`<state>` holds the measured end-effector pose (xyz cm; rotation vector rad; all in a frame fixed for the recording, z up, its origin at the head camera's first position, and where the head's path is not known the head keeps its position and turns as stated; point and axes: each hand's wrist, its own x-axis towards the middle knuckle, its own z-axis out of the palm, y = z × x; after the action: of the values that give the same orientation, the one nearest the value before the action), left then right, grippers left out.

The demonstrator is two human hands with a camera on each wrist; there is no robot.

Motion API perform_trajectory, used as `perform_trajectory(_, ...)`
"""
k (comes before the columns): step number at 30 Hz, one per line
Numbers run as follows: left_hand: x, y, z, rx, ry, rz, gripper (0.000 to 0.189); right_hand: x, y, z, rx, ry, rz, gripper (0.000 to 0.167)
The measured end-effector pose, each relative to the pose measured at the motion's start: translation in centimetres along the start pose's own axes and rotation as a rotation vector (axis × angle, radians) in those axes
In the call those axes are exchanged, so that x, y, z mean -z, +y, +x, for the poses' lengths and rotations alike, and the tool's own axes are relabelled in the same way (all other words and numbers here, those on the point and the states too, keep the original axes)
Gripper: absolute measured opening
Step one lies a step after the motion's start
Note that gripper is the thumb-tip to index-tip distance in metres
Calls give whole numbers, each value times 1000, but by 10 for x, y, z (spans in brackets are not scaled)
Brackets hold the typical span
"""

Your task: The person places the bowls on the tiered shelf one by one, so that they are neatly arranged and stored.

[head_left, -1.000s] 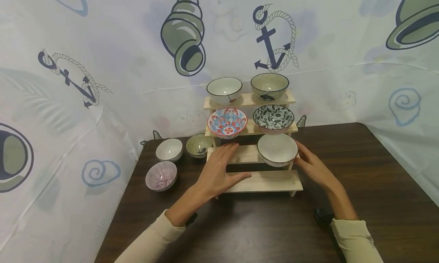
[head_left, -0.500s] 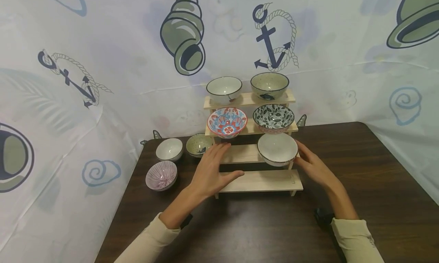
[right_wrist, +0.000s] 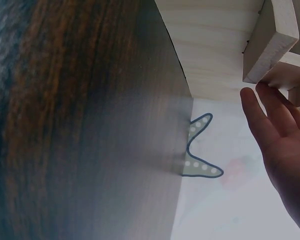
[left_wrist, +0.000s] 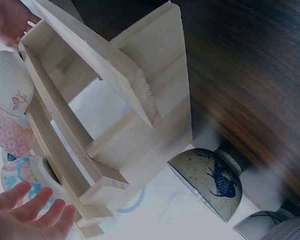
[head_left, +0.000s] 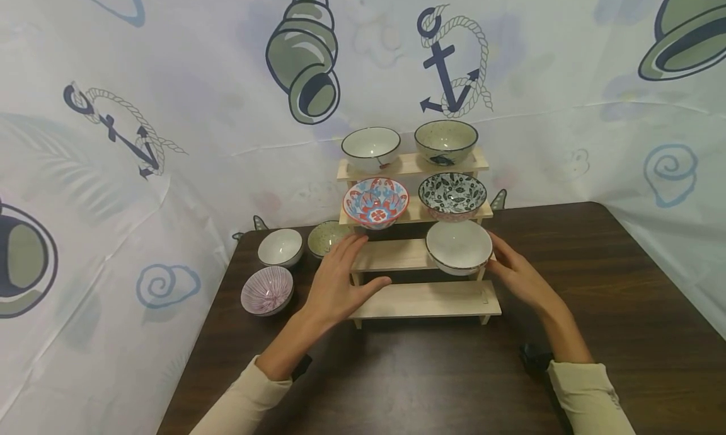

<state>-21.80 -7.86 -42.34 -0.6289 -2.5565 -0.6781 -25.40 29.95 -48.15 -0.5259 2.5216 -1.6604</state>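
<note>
A white bowl with a dark rim (head_left: 458, 244) sits at the right end of the second-lowest shelf of a stepped wooden stand (head_left: 431, 301). My right hand (head_left: 527, 280) is at that bowl's right side; in the right wrist view its extended fingers (right_wrist: 277, 112) lie against or very near the shelf's end. Whether they touch the bowl itself is hidden. In front of the stand's left end, my left hand (head_left: 331, 293) hovers with fingers spread and thumb out, holding nothing. The speckled bowl (head_left: 326, 238) behind its fingertips is partly covered in the head view.
Higher shelves carry a red-and-blue bowl (head_left: 376, 203), a black-leaf bowl (head_left: 452, 194), a white bowl (head_left: 371, 146) and a grey-green bowl (head_left: 446, 142). Left of the stand, on the dark table (head_left: 431, 384), are a small white bowl (head_left: 280, 247) and a purple-streaked bowl (head_left: 267, 290).
My left hand has drifted left and slightly down, away from the stand's middle toward the small bowls. My right hand and the white bowl beside it have stayed put.
</note>
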Motion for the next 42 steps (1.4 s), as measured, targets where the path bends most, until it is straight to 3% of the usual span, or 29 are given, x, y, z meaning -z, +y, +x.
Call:
perform_trajectory(24, 8, -25, -3, 104, 54, -34, 73, 0, 1, 2, 2, -5, 11, 71)
perform_trajectory(33, 4, -40, 2, 105, 119, -27, 62, 1, 1, 2, -3, 0, 6, 71)
perform_trajectory(42, 3, -51, 4, 154, 116, -6, 58, 1, 1, 1, -12, 0, 0, 70)
